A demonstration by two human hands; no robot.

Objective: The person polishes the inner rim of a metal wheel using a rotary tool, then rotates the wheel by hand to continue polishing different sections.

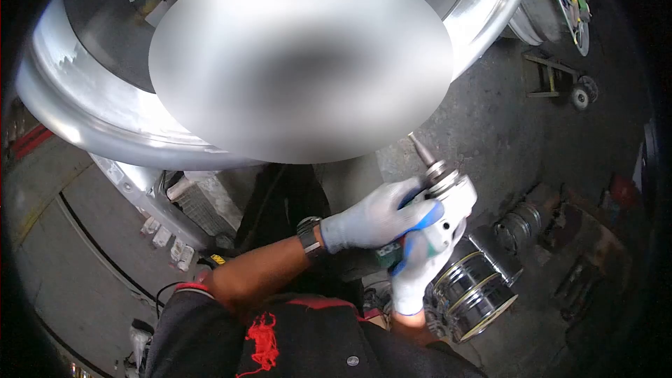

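Both my hands wear white gloves with blue palms. My left hand (pixel 381 213), a watch on its wrist, is closed around the head end of an angle grinder (pixel 455 203). Lower down, my right hand (pixel 418 273) wraps the grinder's body. A tapered metal spindle (pixel 423 150) sticks out of the grinder head, pointing up and left. Its tip lies at the lower right border of a blurred oval. Above my hands a large shiny metal wheel rim (pixel 105 108) spans the top of the view, its middle hidden by the blur.
A black drum with yellow bands (pixel 472 294) lies below right of my hands. Further off are a small wheeled cart (pixel 560 84), another wheel rim (pixel 518 227) and scattered parts on the grey floor. A silver machine frame (pixel 143 192) stands at left.
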